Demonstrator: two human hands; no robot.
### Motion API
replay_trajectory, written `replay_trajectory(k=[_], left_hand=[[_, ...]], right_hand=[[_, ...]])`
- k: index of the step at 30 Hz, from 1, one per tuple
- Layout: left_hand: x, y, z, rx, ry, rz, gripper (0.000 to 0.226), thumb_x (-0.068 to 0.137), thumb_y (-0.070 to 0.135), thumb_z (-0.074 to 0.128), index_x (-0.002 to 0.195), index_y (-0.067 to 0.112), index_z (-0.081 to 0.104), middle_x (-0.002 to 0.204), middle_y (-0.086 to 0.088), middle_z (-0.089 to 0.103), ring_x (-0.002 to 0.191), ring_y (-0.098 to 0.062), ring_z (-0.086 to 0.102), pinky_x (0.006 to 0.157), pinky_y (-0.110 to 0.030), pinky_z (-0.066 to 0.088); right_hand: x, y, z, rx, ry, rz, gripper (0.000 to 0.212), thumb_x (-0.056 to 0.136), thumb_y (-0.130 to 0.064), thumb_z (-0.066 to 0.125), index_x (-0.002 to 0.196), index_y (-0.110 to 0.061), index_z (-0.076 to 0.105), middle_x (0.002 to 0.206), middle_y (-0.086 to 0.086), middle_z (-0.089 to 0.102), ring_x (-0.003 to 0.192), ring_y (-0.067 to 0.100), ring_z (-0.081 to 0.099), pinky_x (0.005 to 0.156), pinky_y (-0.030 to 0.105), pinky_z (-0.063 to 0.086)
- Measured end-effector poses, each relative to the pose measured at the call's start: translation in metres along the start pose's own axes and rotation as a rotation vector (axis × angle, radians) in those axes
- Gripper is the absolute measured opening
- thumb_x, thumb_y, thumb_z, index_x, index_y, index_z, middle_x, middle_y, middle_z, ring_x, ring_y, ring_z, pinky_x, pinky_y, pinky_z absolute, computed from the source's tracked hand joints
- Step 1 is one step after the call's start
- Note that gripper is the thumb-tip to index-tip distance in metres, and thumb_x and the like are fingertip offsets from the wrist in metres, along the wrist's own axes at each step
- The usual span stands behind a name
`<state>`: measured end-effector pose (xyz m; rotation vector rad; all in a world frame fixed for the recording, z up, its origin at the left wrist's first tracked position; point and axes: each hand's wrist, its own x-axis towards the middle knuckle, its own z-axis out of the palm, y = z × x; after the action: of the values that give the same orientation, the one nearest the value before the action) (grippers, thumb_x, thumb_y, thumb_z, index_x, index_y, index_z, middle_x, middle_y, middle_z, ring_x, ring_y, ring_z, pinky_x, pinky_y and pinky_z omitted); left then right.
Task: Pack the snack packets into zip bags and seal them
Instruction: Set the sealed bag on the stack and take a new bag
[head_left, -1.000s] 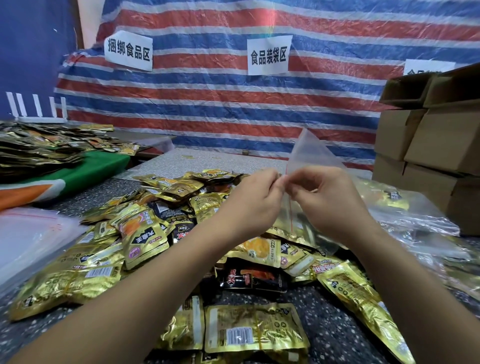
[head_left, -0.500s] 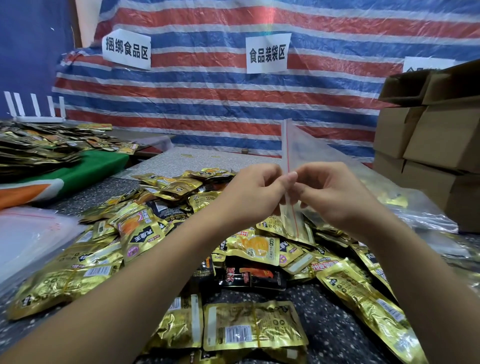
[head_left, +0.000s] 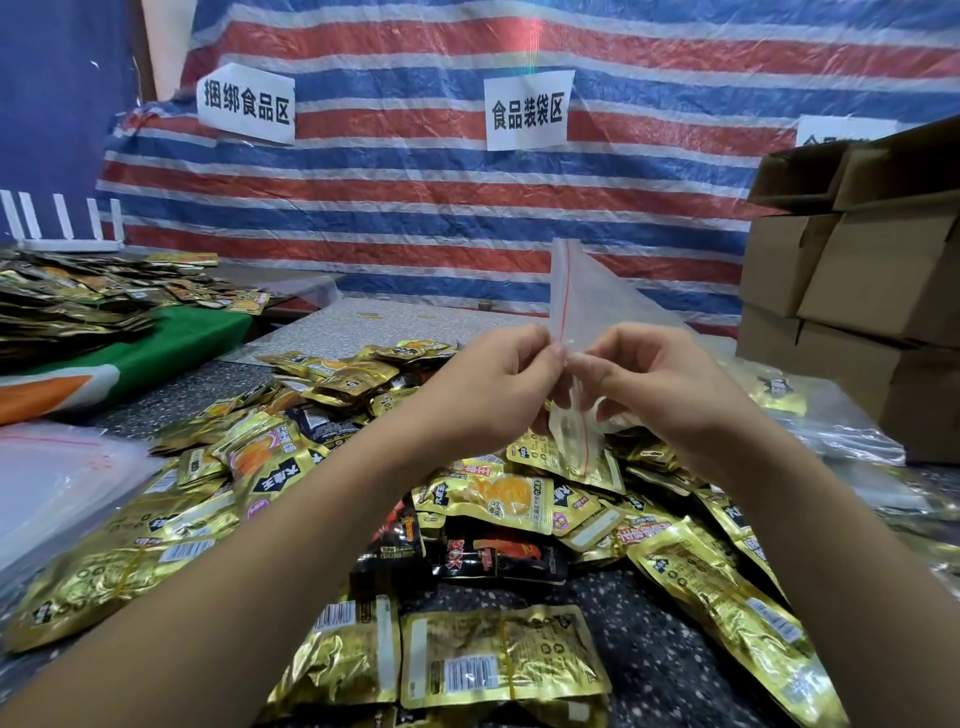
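Left of the hands lies a stack of flat clear bags (head_left: 57, 478). Left hand (head_left: 488, 389) and right hand (head_left: 660, 389) meet fingertip to fingertip, both pinching the zip bag (head_left: 582, 301) at its red-lined mouth: thin, limp, slippery film, best gripped by the lips (it looks empty). Below the hands sprawl the light, crinkly snack packets (head_left: 488, 499); cardboard boxes (head_left: 852, 291) stand to the right, contents hidden.

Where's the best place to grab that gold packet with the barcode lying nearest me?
Pinch the gold packet by its bare right edge, coming from above. It lies flat on the table with that side uncovered, while another packet butts against its left edge.
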<state>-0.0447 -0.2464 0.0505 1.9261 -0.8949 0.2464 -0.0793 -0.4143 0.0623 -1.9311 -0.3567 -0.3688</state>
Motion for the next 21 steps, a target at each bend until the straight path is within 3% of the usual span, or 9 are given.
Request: replay_trajectory(k=[5,8,11,13,16,18,21], left_hand=[[0.004,-0.004,-0.007,0.036,0.089,-0.098,0.032,0.104,0.026,0.042,0.083,0.010,0.060,0.070,0.000,0.062,0.053,-0.010,0.057,0.057,-0.036,0.050],[0.007,-0.010,-0.015,0.110,0.201,-0.121,0.031,0.100,0.020,0.042,0.080,0.001,0.058,0.066,-0.004,0.058,0.055,-0.015,0.052,0.056,-0.037,0.044],[0.006,-0.012,-0.006,0.237,0.205,-0.109,0.033,0.101,0.027,0.042,0.084,0.003,0.058,0.071,-0.012,0.060,0.058,-0.018,0.049,0.056,-0.037,0.042],[0.003,-0.010,0.003,0.352,0.225,-0.083,0.035,0.101,0.043,0.041,0.092,0.013,0.057,0.076,-0.004,0.061,0.066,-0.014,0.056,0.062,-0.037,0.049],[-0.004,-0.003,0.010,0.484,0.310,0.035,0.043,0.094,0.062,0.042,0.112,0.022,0.043,0.078,0.007,0.059,0.072,-0.013,0.059,0.062,-0.036,0.049],[-0.007,0.001,0.012,0.476,0.314,0.091,0.044,0.093,0.060,0.045,0.118,0.025,0.036,0.076,0.009,0.056,0.069,-0.012,0.059,0.059,-0.035,0.047],[-0.009,0.004,0.016,0.472,0.287,0.105,0.044,0.093,0.051,0.048,0.125,0.025,0.031,0.077,0.009,0.055,0.069,-0.012,0.058,0.058,-0.035,0.046]], right_hand=[[0.005,0.003,-0.004,-0.034,0.221,0.031,0.018,0.096,-0.015,0.062,0.079,-0.008,0.059,0.056,-0.003,0.065,0.053,0.010,0.062,0.052,0.022,0.051],[0.006,0.005,-0.013,-0.055,0.362,0.036,0.019,0.097,-0.015,0.061,0.080,-0.008,0.059,0.053,-0.007,0.063,0.051,0.008,0.061,0.055,0.028,0.053],[0.006,0.008,-0.005,-0.186,0.430,-0.001,0.018,0.094,-0.014,0.063,0.077,-0.008,0.061,0.055,-0.002,0.065,0.049,0.010,0.062,0.057,0.035,0.056],[0.005,0.009,0.005,-0.331,0.454,-0.077,0.019,0.090,-0.016,0.065,0.072,-0.011,0.060,0.057,0.002,0.065,0.051,0.011,0.063,0.056,0.033,0.054],[0.003,0.009,0.013,-0.515,0.483,-0.178,0.022,0.086,-0.019,0.067,0.066,-0.016,0.058,0.059,-0.002,0.061,0.056,0.010,0.058,0.051,0.014,0.041],[0.004,0.010,0.014,-0.528,0.492,-0.183,0.020,0.086,-0.016,0.067,0.067,-0.015,0.058,0.062,-0.002,0.062,0.059,0.011,0.057,0.052,0.015,0.039],[0.005,0.012,0.015,-0.470,0.469,-0.155,0.017,0.089,-0.017,0.066,0.074,-0.011,0.063,0.065,0.002,0.064,0.059,0.015,0.063,0.055,0.029,0.050]])
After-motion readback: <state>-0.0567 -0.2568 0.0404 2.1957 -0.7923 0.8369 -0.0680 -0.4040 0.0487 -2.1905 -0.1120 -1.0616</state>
